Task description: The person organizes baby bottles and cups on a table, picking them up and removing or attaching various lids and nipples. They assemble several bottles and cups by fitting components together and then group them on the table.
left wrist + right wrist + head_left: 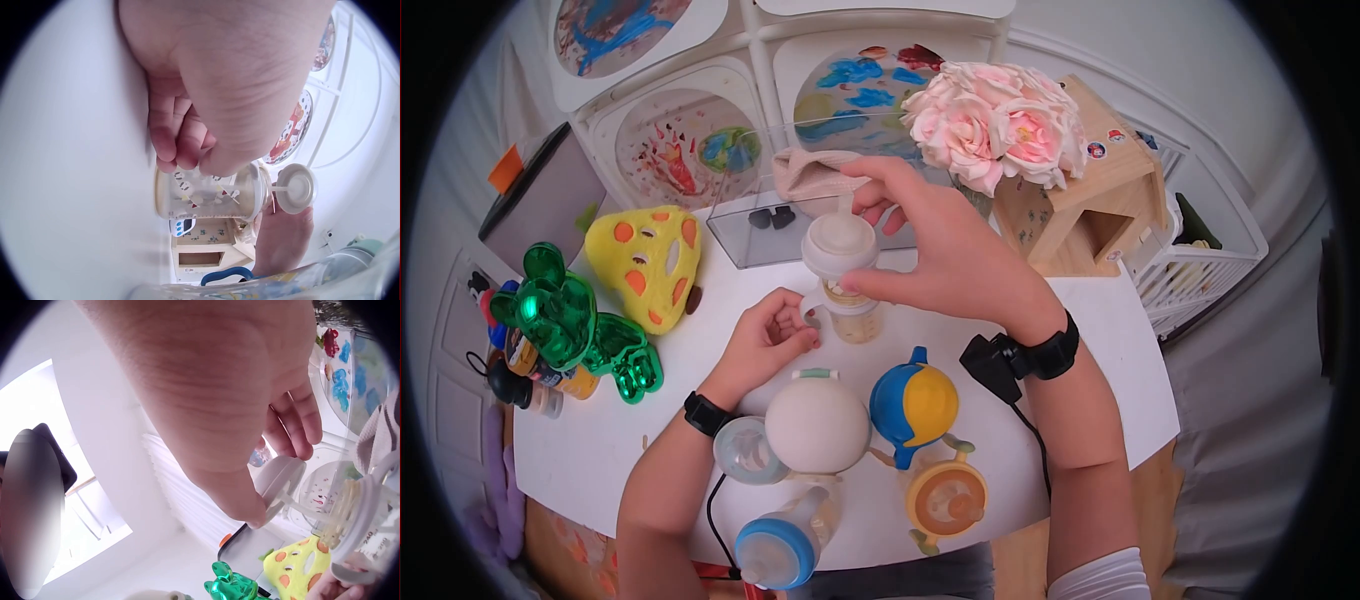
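A clear bottle with a pale collar and side handle [858, 326] stands on the white table. My left hand [768, 345] is at its handle side, fingers curled in against the thumb; in the left wrist view the fingertips meet the bottle [203, 195]. Between thumb and fingers, my right hand [945, 245] holds a round whitish lid [840, 240] over the bottle. The right wrist view has this lid [279, 480] tilted and apart from the collar, a thin straw [303, 509] running from its underside toward the bottle mouth.
Nearer the body stand a white round object [817, 422], a blue-yellow cup [915, 405], an orange cup [947, 498] and a blue-ringed bottle [778, 550]. Left are a yellow plush [645, 265] and green figure [560, 315]; behind, a clear box [745, 238], roses [1000, 125] and wooden house [1040, 225].
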Motion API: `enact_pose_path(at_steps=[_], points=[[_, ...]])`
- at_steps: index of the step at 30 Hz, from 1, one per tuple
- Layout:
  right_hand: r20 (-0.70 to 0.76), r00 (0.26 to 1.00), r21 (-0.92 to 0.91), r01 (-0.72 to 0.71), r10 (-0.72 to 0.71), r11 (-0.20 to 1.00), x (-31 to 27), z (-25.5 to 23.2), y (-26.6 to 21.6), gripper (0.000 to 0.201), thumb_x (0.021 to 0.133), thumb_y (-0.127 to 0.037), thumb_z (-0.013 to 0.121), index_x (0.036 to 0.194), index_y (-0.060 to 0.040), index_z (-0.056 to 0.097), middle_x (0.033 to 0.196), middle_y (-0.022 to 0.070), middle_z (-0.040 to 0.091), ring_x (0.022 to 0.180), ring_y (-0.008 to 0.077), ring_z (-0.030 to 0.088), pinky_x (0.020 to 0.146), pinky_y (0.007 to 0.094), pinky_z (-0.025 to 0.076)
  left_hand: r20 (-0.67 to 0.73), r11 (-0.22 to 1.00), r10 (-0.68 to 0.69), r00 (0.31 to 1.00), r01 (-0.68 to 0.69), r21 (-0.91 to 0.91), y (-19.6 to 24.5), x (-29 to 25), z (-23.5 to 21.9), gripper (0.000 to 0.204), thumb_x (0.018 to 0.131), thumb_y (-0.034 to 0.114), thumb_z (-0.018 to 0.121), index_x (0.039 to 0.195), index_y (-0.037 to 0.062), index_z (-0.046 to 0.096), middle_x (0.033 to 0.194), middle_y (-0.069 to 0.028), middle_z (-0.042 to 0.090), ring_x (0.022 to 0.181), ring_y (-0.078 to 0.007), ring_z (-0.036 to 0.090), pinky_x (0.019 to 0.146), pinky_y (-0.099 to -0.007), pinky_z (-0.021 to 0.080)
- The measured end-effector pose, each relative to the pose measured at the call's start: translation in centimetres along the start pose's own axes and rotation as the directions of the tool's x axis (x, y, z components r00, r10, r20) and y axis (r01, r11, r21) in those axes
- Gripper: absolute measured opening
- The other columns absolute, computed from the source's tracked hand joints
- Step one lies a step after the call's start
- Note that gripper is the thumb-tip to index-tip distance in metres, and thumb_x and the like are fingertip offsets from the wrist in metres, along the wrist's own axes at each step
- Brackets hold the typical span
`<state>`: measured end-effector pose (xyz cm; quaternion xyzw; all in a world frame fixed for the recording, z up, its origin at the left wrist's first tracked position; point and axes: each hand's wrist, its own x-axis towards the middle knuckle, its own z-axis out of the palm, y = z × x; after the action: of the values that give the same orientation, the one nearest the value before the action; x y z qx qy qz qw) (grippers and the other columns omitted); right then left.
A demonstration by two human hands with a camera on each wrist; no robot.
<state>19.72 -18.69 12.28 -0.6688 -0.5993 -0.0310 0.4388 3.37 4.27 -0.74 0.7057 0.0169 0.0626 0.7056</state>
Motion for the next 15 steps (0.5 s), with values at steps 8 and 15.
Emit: enact_pose_path(at_steps=[8, 15], points=[[0.032, 0.999, -0.009, -0.033, 0.033, 0.999, -0.2, 0.4, 1.2, 0.087, 0.081, -0.026, 0.094, 0.152, -0.0069, 0.049, 0.119, 0.0097, 0.069, 0.107, 0.0242, 0.068, 0.095, 0.0362, 0.057, 0.007, 1.000, 0.019, 1.000, -0.020, 0.021, -0.5, 0.0, -0.2, 0.030, 0.098, -0.007, 0.070, 0.122, 0.0020, 0.055, 0.096, 0.0006, 0.065, 0.093, -0.0061, 0.069, 0.085, -0.0222, 0.055], [0.054, 0.997, -0.002, -0.053, 0.053, 0.999, 0.1, 0.3, 0.2, 0.083, 0.082, -0.025, 0.091, 0.149, 0.0005, 0.048, 0.121, 0.0185, 0.069, 0.115, 0.0323, 0.069, 0.100, 0.0414, 0.055, -0.005, 0.999, -0.021, 1.000, 0.021, 0.043, -0.3, 0.0, -0.3, 0.030, 0.098, -0.006, 0.071, 0.123, 0.0021, 0.056, 0.096, 0.0008, 0.065, 0.092, -0.0058, 0.068, 0.084, -0.0213, 0.055]])
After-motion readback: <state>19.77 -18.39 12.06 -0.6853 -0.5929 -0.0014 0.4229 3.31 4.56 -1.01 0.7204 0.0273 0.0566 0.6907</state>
